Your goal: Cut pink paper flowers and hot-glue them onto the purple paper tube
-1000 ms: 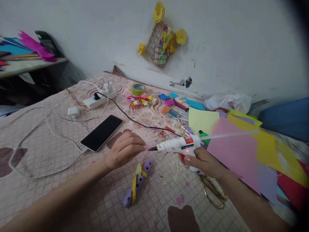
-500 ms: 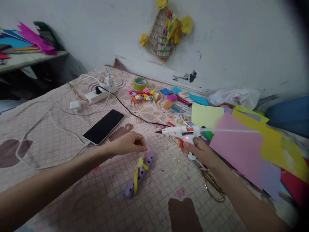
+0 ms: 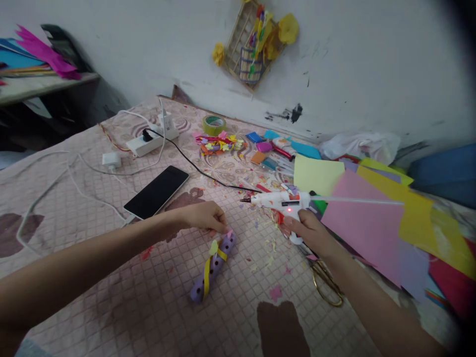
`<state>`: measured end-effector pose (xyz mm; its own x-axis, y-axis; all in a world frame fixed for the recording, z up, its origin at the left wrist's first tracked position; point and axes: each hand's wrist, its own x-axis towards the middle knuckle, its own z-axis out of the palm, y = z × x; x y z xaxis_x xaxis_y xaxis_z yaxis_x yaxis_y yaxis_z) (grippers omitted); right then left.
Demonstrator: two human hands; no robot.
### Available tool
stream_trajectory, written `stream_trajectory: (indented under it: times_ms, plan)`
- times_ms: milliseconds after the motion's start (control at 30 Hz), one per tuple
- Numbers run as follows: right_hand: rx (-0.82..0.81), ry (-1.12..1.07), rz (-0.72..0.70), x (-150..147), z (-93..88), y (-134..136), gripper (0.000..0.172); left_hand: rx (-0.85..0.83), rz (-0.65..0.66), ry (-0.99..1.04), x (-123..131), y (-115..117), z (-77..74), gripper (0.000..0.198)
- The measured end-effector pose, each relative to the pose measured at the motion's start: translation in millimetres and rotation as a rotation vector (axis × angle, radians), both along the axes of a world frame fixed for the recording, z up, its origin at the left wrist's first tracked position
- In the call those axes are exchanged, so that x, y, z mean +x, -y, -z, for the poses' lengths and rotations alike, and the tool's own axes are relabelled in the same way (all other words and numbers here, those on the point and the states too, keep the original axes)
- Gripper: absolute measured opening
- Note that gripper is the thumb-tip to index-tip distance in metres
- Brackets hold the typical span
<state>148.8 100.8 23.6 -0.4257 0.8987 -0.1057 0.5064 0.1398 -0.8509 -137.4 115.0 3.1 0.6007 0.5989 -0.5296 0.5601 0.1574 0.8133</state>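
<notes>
Just above the upper end of the purple foam roll (image 3: 213, 267), the left hand (image 3: 203, 216) lay knuckles up on the patterned cover (image 3: 92, 223), its fingers drawn together and the tips pinching a small pink scrap (image 3: 229, 233) that touched the roll's top end. The purple foam roll lay slantwise on the cover, dotted with dark holes, with a yellow strip (image 3: 207, 277) running along it.

To the right of the roll, well apart from it, the right hand (image 3: 310, 233) was wrapped tight around the handle of a white glue gun (image 3: 282, 201). Its red light was lit and its nozzle pointed left, held above the cover. A clear glue stick (image 3: 357, 201) jutted from its back over a pink sheet (image 3: 362, 223). Lower and to the right of the roll lay gold-handled scissors (image 3: 327, 285).

Up and left of the roll a black phone (image 3: 156, 191) lay face up. Farther beyond the roll were a white power strip (image 3: 148, 144), a tape reel (image 3: 214, 124) and a heap of coloured scraps (image 3: 217, 144).
</notes>
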Motion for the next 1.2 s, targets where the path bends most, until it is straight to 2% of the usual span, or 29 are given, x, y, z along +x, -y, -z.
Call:
stream_trajectory:
  times_ms: [433, 767, 1200]
  plan:
    - [-0.072, -0.065, -0.03, 2.0, 2.8, -3.5, 0.044, -0.02, 0.014, -0.049, 8.9, 3.0, -5.6, 0.018]
    - [0.002, -0.05, -0.011, 1.9, 4.1, -5.2, 0.045, -0.041, -0.039, -0.005, 6.9, 4.3, -7.0, 0.022]
    - [0.025, -0.03, 0.015, 2.4, 5.0, -6.8, 0.044, 0.022, 0.017, 0.004, 8.5, 6.5, -7.6, 0.018]
